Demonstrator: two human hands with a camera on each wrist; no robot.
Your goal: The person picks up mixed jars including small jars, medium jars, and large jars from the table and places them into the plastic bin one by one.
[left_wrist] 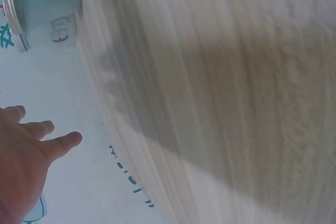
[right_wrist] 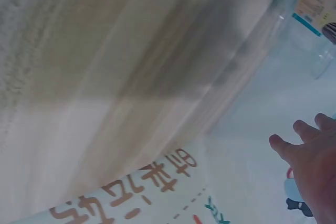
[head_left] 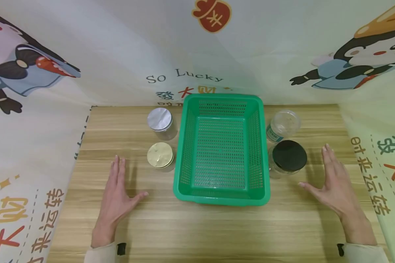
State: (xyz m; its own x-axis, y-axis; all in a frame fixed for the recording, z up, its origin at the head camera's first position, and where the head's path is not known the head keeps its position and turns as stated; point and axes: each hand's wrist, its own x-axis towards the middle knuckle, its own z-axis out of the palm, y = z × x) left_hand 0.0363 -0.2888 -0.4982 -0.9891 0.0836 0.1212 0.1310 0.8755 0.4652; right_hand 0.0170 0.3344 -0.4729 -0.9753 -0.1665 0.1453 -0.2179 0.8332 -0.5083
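Observation:
A green plastic basket [head_left: 220, 201] sits mid-table with nothing in it. To its left stand a jar with a silver lid [head_left: 160, 119] and, nearer, a jar with a gold lid [head_left: 160, 155]. On its right are a clear jar with a transparent top [head_left: 285, 123] and a jar with a black lid [head_left: 289, 156]. My left hand [head_left: 116, 197], fingers straight and thumb spread, holds nothing and is nearest the gold-lidded jar. My right hand [head_left: 337, 186] is likewise spread and bare, beside the black-lidded jar. Both wrist views show extended fingers apart from the jars.
The wood-grain table [head_left: 230, 233] is bordered by a printed white cloth [head_left: 118, 54] at the back and both sides. The basket's far rim reaches close to the back cloth. Light sleeves cover both wrists.

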